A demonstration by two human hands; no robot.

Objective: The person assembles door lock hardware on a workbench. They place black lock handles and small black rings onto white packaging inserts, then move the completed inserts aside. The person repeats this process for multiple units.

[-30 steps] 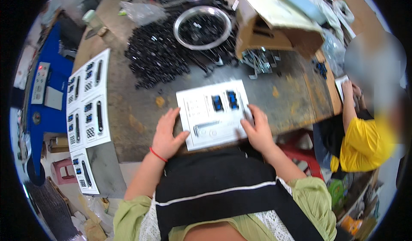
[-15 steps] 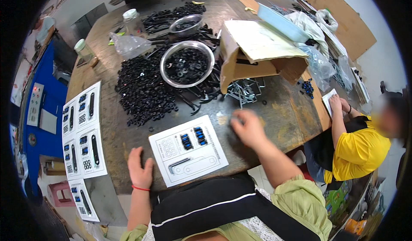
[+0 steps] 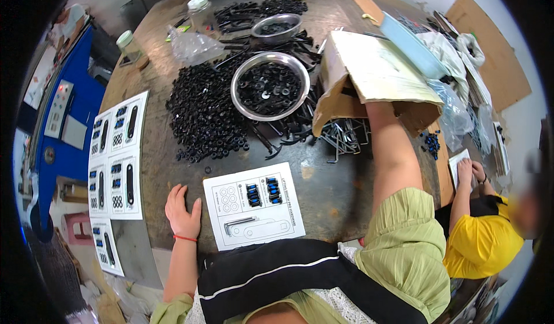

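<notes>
1. We look down on a scuffed, dark worktable (image 3: 329, 205), its surface blotched with rust-brown patches, where a printed white card (image 3: 252, 209) lies flat near the edge, just in front of the person's black apron (image 3: 271, 272).
2. On the card we count two compact bundles of ribbed blue-and-black bolts (image 3: 254, 194), set side by side, with slim L-shaped keys (image 3: 239, 223) below them across line drawings of rings and a long bar.
3. The left hand (image 3: 183, 211), a red cord (image 3: 185, 238) around its wrist, rests beside the card without touching it, fingers loosely spread and thumb held apart, pinching nothing.
4. The right forearm (image 3: 393, 156) reaches into a torn-edged cardboard box (image 3: 381, 70); the box hides the right hand, so we cannot tell its grip.
5. Shiny bent metal rods (image 3: 340, 139) spill in a tangle from the mouth of the box.
6. We see a round, polished steel bowl (image 3: 234, 87) of black washers, beside a grainy heap of small black nuts (image 3: 202, 116).
7. Flat white sheets (image 3: 119, 156) carrying black and blue parts overlap at left, while a co-worker in yellow (image 3: 485, 237) sits at right.
</notes>
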